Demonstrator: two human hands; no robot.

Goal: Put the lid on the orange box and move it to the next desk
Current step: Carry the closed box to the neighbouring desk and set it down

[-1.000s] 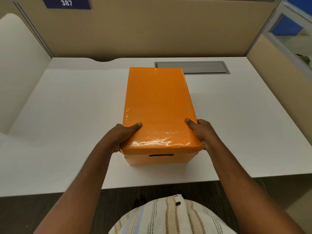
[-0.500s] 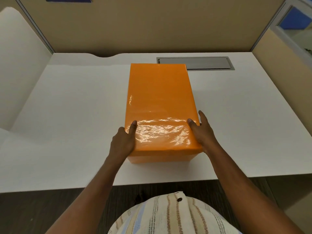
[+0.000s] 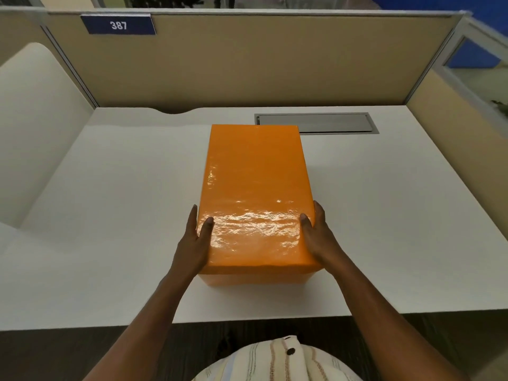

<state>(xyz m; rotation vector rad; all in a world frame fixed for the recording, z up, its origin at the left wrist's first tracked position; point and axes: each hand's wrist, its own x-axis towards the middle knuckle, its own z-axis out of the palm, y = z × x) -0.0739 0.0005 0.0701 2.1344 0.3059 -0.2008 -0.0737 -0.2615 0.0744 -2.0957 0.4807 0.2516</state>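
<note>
Okay: your left hand (image 3: pixel 192 244) lies flat, fingers straight, against the box (image 3: pixel 248 279), thumb on the lid (image 3: pixel 255 182); right hand (image 3: pixel 316 237) mirrors it. Box sits on the desk (image 3: pixel 110 215), long axis pointing away from you, hands at its near end.

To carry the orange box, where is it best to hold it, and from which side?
Probably the long side walls of the orange box, low, below the lid, one hand from each side: the lid overhangs the base and might lift off.
</note>
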